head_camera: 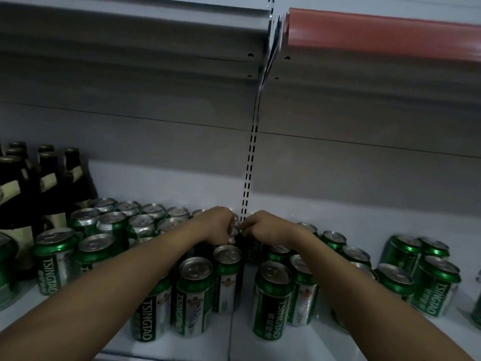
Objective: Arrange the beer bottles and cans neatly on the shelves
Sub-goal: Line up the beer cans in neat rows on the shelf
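Observation:
Several green Tsingtao beer cans (195,290) stand on a white shelf (364,230), in rows left and right of the centre seam. Dark beer bottles (49,178) stand at the far left. Both my arms reach to the back of the shelf. My left hand (216,225) curls around the top of a can (234,229) at the back centre. My right hand (263,227) curls over a neighbouring can there, which it mostly hides. The two hands nearly touch.
A slotted upright (251,162) runs up the grey back panel behind my hands. An upper shelf with a red price strip (377,32) hangs overhead at right. Bare shelf shows at the back right and along the front edge.

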Tool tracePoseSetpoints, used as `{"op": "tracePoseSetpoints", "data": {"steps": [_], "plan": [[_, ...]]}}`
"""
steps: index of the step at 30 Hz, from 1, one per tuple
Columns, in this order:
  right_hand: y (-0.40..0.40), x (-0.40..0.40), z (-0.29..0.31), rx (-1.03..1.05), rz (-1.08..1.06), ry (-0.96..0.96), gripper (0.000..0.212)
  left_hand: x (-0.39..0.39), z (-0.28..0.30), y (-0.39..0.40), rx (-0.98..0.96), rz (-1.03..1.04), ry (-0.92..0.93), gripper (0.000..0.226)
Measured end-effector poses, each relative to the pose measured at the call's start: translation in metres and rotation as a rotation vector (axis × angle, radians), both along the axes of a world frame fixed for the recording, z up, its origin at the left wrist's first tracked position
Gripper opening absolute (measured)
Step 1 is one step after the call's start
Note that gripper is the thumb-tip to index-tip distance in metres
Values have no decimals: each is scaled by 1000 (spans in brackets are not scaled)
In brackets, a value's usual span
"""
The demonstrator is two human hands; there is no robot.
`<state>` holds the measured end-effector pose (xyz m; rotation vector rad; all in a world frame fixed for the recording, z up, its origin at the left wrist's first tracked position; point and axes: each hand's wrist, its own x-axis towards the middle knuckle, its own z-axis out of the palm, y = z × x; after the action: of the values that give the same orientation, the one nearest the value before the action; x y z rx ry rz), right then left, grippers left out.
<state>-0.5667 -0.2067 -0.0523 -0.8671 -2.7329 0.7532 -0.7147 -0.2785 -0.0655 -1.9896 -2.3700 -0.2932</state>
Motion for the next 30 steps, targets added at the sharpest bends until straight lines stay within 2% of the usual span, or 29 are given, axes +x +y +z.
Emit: {"op": "tracePoseSetpoints", "data": {"steps": [2,5,7,10,12,17,20,23,30], "plan": [[0,5,3,-26,2,72,30,-1,-1,3,-37,-7,12,28],[-1,17,9,-78,-5,166,29,-5,6,2,-111,-3,-22,47],[-4,25,11,-91,5,210,25,-4,16,-4,-47,-15,-109,58],[-13,34,12,-100,75,223,20,0,30,-25,130,-87,-214,38],[-20,35,11,-80,130,177,21,4,29,-48,139,-128,-237,27],[-39,20,6,193,270,-111,32,20,-2,-97,70,-77,-53,49],[-50,10,-1,257,260,-201,38,26,-21,-107,26,-30,-22,57],[-56,3,-5,309,215,-204,42,21,-34,-108,30,-1,27,67],[-76,-21,-19,301,153,-69,40,-10,-35,-115,83,63,131,67]]}}
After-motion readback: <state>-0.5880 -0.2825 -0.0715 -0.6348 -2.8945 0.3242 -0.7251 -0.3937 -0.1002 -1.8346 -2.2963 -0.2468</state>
